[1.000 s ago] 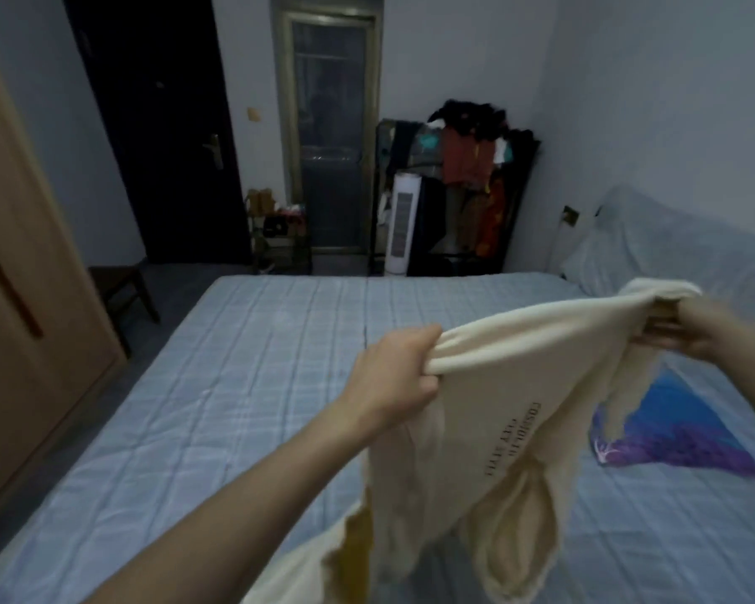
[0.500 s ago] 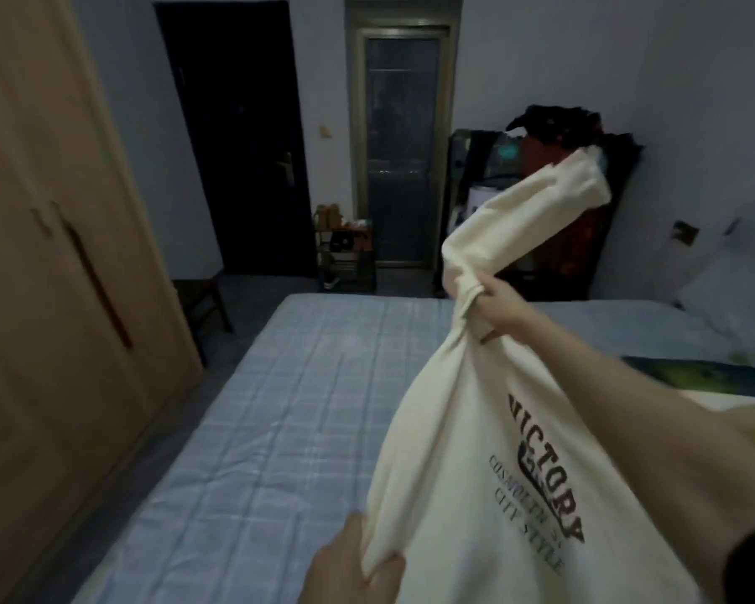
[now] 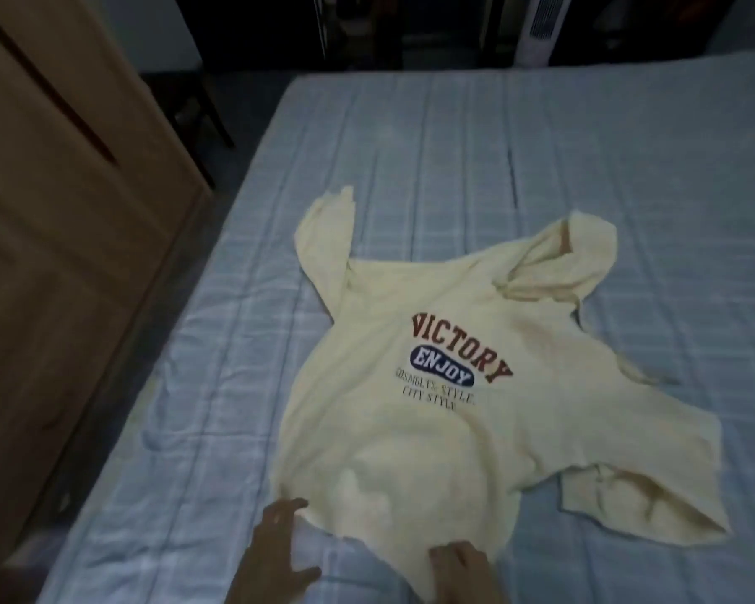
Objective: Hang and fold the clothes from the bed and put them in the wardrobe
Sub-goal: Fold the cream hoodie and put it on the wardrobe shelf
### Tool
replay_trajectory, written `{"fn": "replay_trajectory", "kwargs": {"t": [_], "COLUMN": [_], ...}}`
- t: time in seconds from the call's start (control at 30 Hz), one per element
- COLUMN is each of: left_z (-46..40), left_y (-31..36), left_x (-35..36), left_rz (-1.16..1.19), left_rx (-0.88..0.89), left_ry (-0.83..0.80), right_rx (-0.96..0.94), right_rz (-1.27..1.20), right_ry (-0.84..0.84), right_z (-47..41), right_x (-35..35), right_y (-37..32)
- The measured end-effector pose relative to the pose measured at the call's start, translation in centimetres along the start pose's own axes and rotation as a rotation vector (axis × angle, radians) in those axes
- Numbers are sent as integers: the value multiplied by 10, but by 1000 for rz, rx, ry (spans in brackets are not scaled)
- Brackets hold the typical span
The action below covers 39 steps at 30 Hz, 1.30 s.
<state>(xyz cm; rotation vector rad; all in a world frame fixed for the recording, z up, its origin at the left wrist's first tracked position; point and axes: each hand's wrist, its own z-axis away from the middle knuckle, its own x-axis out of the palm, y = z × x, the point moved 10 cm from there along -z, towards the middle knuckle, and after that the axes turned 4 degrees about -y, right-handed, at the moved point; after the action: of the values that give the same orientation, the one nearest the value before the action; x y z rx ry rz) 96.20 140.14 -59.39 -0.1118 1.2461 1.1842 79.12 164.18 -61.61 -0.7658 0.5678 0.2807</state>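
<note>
A cream hooded sweatshirt (image 3: 432, 398) lies spread front-up on a bed (image 3: 563, 137) covered in a pale blue checked sheet, its chest print reading "VICTORY" in red arched letters above a blue "ENJOY" badge and two lines of smaller dark text. The hood (image 3: 572, 259) falls toward the far right of the garment, one sleeve (image 3: 323, 237) stretches up and away on the left, and the other sleeve (image 3: 628, 490) folds back on itself at the lower right, showing its inside. At the near edge, the person's left hand (image 3: 275, 551) rests flat with fingers spread, fingertips touching the hem at the garment's lower left corner. The right hand (image 3: 467, 568) lies on the bottom hem just beside it, fingers extended and pressing on the cloth; neither hand is closed around the fabric. A wooden wardrobe (image 3: 62, 255) with closed doors stands along the left side of the bed. Beyond the foot of the bed, in dim light, a white tower fan (image 3: 537, 28) stands upright against dark furniture, and a dark stool (image 3: 192, 111) sits on the floor near the wardrobe's far corner.
</note>
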Motion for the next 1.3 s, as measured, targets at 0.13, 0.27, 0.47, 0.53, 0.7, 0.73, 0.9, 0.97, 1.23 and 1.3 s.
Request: {"fn": "replay_trajectory", "kwargs": {"t": [0.13, 0.27, 0.47, 0.53, 0.7, 0.73, 0.9, 0.97, 1.23, 1.3], "left_z": [5, -25, -35, -27, 12, 21, 60, 77, 135, 133], "left_y": [25, 47, 63, 67, 104, 110, 121, 124, 73, 60], "left_x": [38, 22, 6, -6, -8, -4, -21, -47, -62, -76], "left_rz": [-255, -447, -696, -694, -687, -691, -751, -776, -712, -398], "left_rx": [160, 175, 413, 437, 624, 670, 624, 635, 492, 335], "left_ry": [-104, -8, 232, 316, 285, 230, -17, 112, 371, 403], "right_rx": [156, 224, 165, 151, 94, 101, 69, 92, 79, 109], "right_rz": [43, 206, 223, 31, 29, 66, 286, 344, 53, -200], "right_ry": [-36, 93, 253, 177, 217, 220, 305, 469, 652, 872], "right_z": [15, 9, 0, -1, 55, 72, 161, 189, 233, 252], "right_x": [35, 19, -8, -9, -24, -24, -44, -65, -50, -70], "right_y": [39, 9, 16, 31, 50, 55, 63, 63, 65, 68]}}
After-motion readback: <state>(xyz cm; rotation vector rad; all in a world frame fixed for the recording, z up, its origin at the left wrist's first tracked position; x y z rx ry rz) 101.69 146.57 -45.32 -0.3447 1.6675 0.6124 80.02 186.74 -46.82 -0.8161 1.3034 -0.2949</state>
